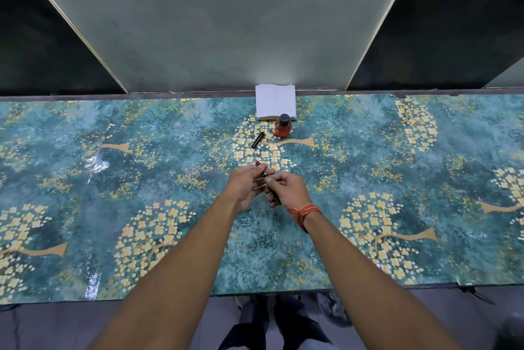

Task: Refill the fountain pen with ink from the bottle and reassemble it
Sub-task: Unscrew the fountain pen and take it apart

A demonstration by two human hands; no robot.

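Both hands meet over the middle of the table around a fountain pen (pixel 266 176). My left hand (pixel 247 183) pinches its front section, whose orange-red tip sticks out beyond the fingers. My right hand (pixel 287 189) grips the dark barrel end, which runs back under its palm. The two hands touch at the pen's middle. Farther away, the black pen cap (pixel 257 139) lies alone on the table. Just right of the cap stands the ink bottle (pixel 282 125), red-orange with a black lid screwed on.
A stack of white paper (pixel 275 105) sits behind the bottle against the frosted glass partition (pixel 215 23). The table (pixel 113 179) wears a teal cloth with yellow flower trees. An orange thread band circles my right wrist. The table's near edge runs below my forearms.
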